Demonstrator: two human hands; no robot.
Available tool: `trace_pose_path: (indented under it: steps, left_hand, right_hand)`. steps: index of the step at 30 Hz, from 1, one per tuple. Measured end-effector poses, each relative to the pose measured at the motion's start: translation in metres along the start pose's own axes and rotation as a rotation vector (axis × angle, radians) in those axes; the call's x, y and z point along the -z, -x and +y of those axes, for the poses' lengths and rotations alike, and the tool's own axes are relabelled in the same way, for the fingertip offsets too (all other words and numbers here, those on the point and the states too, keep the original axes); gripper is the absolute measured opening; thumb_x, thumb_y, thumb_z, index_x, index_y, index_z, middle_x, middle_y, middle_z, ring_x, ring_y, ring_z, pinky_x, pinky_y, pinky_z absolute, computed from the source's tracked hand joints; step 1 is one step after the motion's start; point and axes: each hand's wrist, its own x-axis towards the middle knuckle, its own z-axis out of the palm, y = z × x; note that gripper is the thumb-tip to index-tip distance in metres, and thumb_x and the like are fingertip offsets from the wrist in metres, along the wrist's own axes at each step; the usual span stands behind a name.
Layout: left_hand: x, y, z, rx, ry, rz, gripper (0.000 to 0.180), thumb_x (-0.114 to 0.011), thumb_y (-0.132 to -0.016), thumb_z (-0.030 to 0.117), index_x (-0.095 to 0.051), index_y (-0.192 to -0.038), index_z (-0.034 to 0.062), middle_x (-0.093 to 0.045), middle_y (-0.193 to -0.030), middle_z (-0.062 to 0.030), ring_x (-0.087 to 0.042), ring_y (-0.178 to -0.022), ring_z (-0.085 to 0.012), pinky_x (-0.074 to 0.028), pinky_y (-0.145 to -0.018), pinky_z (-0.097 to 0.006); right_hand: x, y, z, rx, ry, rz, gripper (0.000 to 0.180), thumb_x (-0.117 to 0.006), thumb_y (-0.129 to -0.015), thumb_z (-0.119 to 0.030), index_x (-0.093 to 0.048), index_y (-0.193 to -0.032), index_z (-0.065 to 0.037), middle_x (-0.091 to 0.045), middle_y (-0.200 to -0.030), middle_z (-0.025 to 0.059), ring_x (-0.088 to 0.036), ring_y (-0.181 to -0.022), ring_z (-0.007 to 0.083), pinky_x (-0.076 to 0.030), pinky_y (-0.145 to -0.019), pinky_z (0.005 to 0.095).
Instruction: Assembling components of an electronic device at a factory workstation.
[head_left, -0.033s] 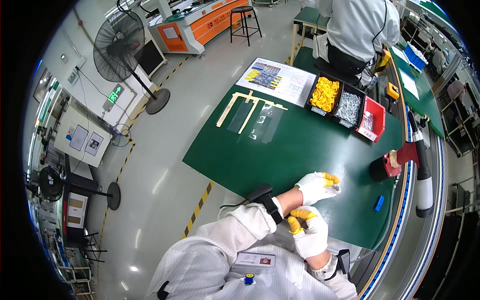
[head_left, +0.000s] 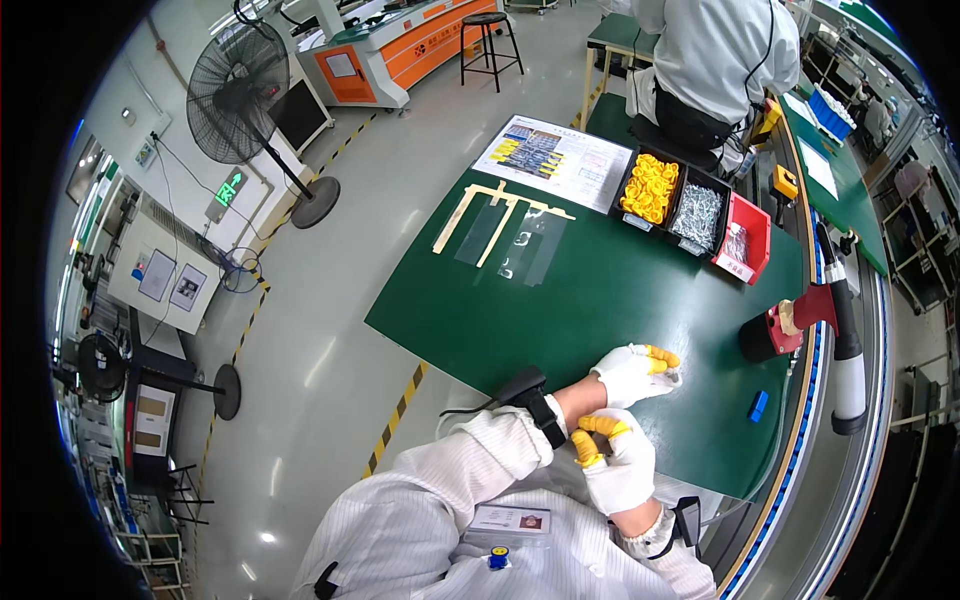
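Note:
I wear white gloves with yellow fingertips. My left hand is over the near right part of a green table. Its fingers are closed and point right; what they hold, if anything, is hidden. Just nearer to me, my right hand is below my left wrist. Its thumb and forefinger curl together in a pinch beside the left forearm, and I cannot see anything between them. A black strap device is on my left wrist, and another dark one is on my right.
Bins of yellow parts, metal screws and a red bin stand far right, beside a printed sheet. A pale frame lies far left. At right are a blue block and a red-black tool. A person sits beyond.
My right thumb and forefinger have shifted very slightly up and left. Everything else looks the same.

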Motion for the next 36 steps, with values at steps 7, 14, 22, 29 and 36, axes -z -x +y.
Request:
trace_pose_path:
  steps: [7, 14, 22, 29, 36]
  left_hand:
    - [-0.020, -0.002, -0.023, 0.329, 1.112, 0.137, 0.023, -0.079, -0.095, 0.002, -0.073, -0.116, -0.0048, -0.075, -0.120, -0.0117, -0.073, -0.108, -0.0214, -0.061, -0.100, -0.033]
    - [-0.022, -0.003, -0.018, 0.363, 1.021, 0.104, 0.029, -0.080, -0.092, -0.004, -0.073, -0.120, -0.0023, -0.076, -0.121, -0.0118, -0.072, -0.108, -0.0158, -0.060, -0.101, -0.031]
    - [-0.026, 0.002, -0.023, 0.340, 1.031, 0.130, 0.021, -0.071, -0.097, -0.007, -0.072, -0.118, -0.0055, -0.075, -0.119, -0.0144, -0.072, -0.111, -0.0200, -0.060, -0.103, -0.034]
    - [-0.028, 0.007, -0.014, 0.271, 0.945, 0.161, 0.017, -0.066, -0.101, -0.006, -0.072, -0.117, -0.0077, -0.074, -0.118, -0.0160, -0.073, -0.110, -0.0226, -0.062, -0.102, -0.036]
    - [-0.027, 0.008, -0.007, 0.287, 0.963, 0.172, 0.019, -0.066, -0.099, -0.005, -0.073, -0.117, -0.0067, -0.074, -0.118, -0.0157, -0.073, -0.107, -0.0226, -0.062, -0.099, -0.034]
  right_hand:
    - [-0.026, -0.035, -0.045, 0.208, 0.416, -0.104, 0.032, -0.090, -0.083, -0.017, -0.074, -0.107, -0.003, -0.067, -0.091, 0.0119, -0.067, -0.077, 0.0304, -0.055, -0.072, 0.0375]
    - [-0.009, -0.009, -0.011, 0.073, 0.165, -0.051, 0.023, -0.083, -0.092, -0.011, -0.068, -0.107, -0.002, -0.069, -0.096, 0.0115, -0.069, -0.078, 0.0261, -0.057, -0.072, 0.0359]
    - [-0.004, 0.000, 0.001, -0.163, -0.121, 0.045, 0.017, -0.082, -0.095, -0.011, -0.070, -0.104, -0.003, -0.068, -0.095, 0.0092, -0.068, -0.076, 0.0195, -0.056, -0.071, 0.0329]
    - [-0.002, 0.010, -0.009, -0.011, -0.027, -0.085, 0.036, -0.091, -0.085, -0.012, -0.072, -0.115, -0.005, -0.069, -0.103, 0.0073, -0.068, -0.081, 0.0187, -0.056, -0.071, 0.0300]
    - [-0.011, 0.012, -0.015, -0.063, 0.244, -0.067, 0.031, -0.092, -0.083, -0.019, -0.077, -0.106, -0.005, -0.072, -0.091, 0.0081, -0.071, -0.070, 0.0224, -0.058, -0.068, 0.0329]
